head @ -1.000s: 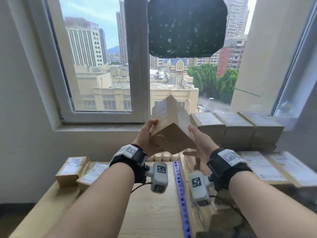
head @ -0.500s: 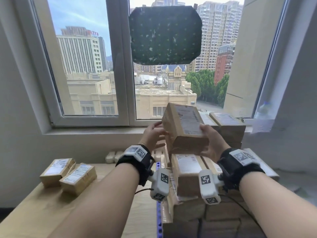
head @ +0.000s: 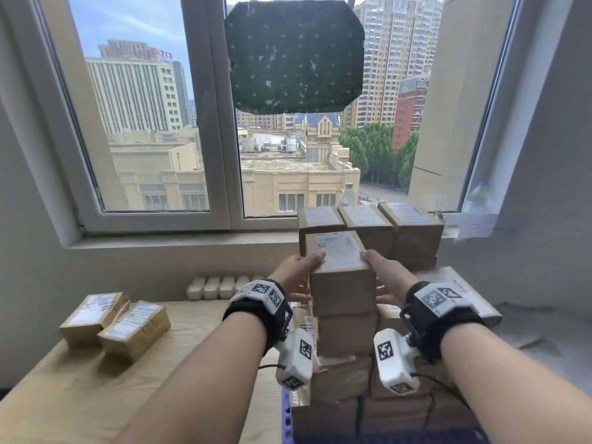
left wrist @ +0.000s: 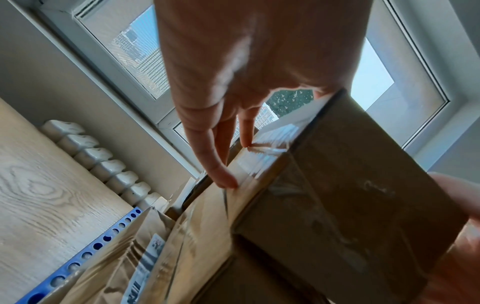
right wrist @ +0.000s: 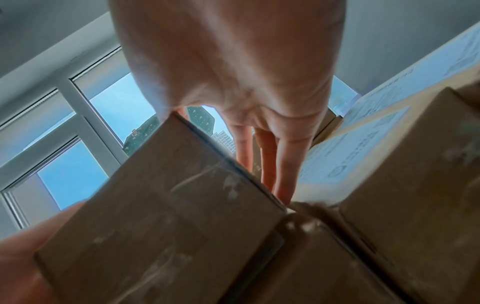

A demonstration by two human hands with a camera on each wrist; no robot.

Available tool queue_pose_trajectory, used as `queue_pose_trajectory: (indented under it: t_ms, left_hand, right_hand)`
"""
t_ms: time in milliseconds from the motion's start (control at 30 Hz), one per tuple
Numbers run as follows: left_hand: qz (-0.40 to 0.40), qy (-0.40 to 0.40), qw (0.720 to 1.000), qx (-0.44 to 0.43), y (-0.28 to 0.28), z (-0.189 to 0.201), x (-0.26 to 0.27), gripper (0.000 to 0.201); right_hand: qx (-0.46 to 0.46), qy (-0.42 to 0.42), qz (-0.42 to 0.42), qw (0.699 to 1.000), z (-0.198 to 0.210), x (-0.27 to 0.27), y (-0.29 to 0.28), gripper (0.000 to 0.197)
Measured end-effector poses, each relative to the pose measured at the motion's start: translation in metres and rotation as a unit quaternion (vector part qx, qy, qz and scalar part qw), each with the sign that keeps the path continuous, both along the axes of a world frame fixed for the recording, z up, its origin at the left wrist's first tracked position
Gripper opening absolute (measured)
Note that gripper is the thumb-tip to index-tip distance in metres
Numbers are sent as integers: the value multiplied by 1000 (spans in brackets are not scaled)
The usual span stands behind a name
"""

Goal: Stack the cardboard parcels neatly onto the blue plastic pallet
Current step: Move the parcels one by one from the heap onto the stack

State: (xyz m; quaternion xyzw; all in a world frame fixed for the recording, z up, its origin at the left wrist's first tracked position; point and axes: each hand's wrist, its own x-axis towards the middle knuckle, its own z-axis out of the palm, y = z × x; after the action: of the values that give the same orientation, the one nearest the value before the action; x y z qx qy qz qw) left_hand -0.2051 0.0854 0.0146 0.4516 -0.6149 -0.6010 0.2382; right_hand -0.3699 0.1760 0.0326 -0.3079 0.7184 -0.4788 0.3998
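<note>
Left fingers [left wrist: 223, 164] lie straight along the taped side of the top cardboard parcel [head: 339, 270], thumb over its upper edge; right fingers [right wrist: 280, 164] likewise straight down the opposite side. Both the left hand [head: 296, 277] and right hand [head: 384, 277] press flat, sandwiching the parcel rather than curling round it. The parcel sits on the near column of stacked parcels [head: 346, 363], just in front of a back row of three parcels [head: 368, 225] at about the same height. The column rises from the blue plastic pallet [left wrist: 85, 255], which shows only as a perforated edge beside the wooden table [head: 80, 379]. Risk, as I judge it: the column is tall and narrow (lower parcels look crumpled and slightly off-line), so an uneven release or a sideways nudge could tip it. Two unstacked parcels [head: 115, 322] wait on the table, well apart. White shipping label [head: 336, 249] on top: print too small to read; no brand legible.
</note>
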Motion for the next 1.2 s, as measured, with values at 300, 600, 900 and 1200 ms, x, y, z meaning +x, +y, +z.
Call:
queue_pose_trajectory:
  t_ms: [300,600,900,1200]
  left_hand:
    - [7,-6,1000,17,-4,-7,-9,94]
    - [32,-35,998,-31,-9,4,-7,64]
    - [83,-57,989,-113,-15,21,29,38]
    - [164,-124,961,-187,-32,3,106,28]
  right_hand:
    - [2,17,-26,1000,-8,-4,-5,37]
    - [-76,228,-49,969,6,-7,-4,43]
    - [-241,332,-29,912,37,35,-16,18]
    - [-244,296,86,919,22,114,-47,19]
